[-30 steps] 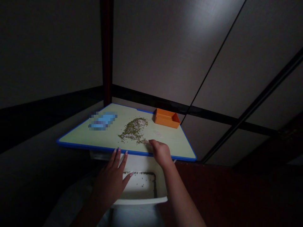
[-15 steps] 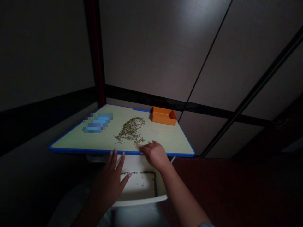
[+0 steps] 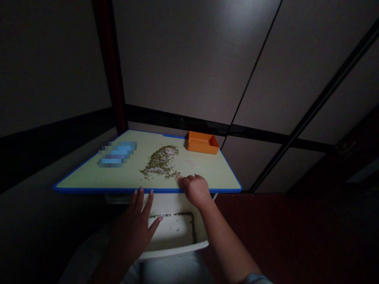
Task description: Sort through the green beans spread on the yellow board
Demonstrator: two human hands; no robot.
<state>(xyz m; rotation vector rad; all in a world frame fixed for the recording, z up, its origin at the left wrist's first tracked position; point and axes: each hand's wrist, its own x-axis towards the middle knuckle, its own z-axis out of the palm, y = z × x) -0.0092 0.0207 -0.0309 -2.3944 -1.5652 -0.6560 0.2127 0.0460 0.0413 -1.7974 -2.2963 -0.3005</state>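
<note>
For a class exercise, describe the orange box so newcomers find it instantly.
Find the pale tabletop with the blue edge. At its far right corner sits an open orange box, beyond the right hand. Its orange colour and raised walls set it apart from the scattered green bits.

L grip (image 3: 134, 225) palm down, fingers (image 3: 148, 205) spread, R grip (image 3: 197, 190) curled, R forearm (image 3: 225, 236) diag.

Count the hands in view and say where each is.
2. The left hand is at the near blue edge of the tabletop; the right hand is farther right, close to the green grains.
</note>
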